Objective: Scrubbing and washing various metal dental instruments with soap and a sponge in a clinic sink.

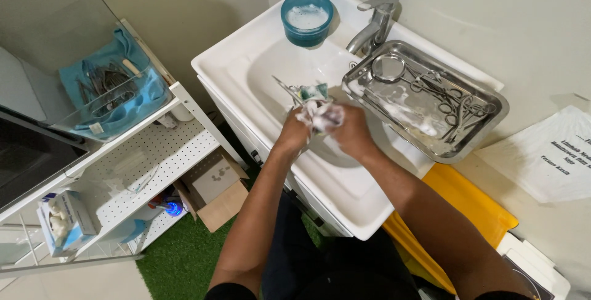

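Your left hand [294, 132] and right hand [351, 129] meet over the basin of the white sink [258, 51], both lathered in foam. Between them you grip a thin metal instrument [290, 89] together with a green-and-white sponge [314, 92]. The left hand's fingers are curled shut around the soapy bundle, and the right hand is closed against it from the other side, so the two hands press together. The instrument's slim tip sticks out past your left hand, pointing toward the sink's far left corner. How exactly each finger pinches it you cannot tell under the suds.

On the sink's right edge, just beside your right hand, sits a steel tray [492, 112] holding foamy scissors and clamps [458, 106] and a small round steel dish [389, 67]. Behind the tray, at the back of the sink, stands the chrome faucet [374, 23]. On the sink's back rim, left of the faucet, sits a blue soap dispenser [306, 9].

Well left of the sink stands a white perforated shelf [154, 158], carrying a clear container [98, 84] lined with blue cloth and filled with more tools. A yellow bin [474, 204] sits under the sink's right end.
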